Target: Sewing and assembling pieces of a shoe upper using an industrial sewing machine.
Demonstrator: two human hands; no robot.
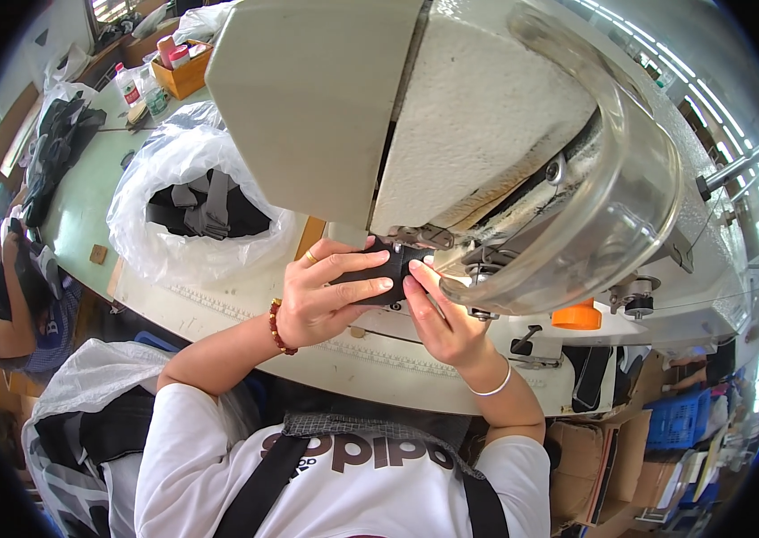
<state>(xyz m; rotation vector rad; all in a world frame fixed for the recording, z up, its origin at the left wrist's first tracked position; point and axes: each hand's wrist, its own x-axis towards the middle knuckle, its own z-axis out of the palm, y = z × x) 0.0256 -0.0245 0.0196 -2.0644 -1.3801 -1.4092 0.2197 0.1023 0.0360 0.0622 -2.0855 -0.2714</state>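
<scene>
A small black fabric piece (369,285) lies under the head of a white sewing machine (308,99), next to the needle area. My left hand (327,289) has its fingers pressed over the left part of the piece. From the right, my right hand (445,327) pinches the piece's right end, thumb and fingertips close to the needle. The needle and presser foot are partly hidden by the machine head and its clear curved guard (639,197). A lamp glow falls just right of my right fingertips.
Left of the machine stands an open plastic bag (133,247) holding black pieces with grey straps (209,211). A tape ruler (218,306) runs along the table's front. An orange round part (577,315) is at right. Another person (25,318) handles dark cloth at far left. Cardboard boxes (577,462) stand lower right.
</scene>
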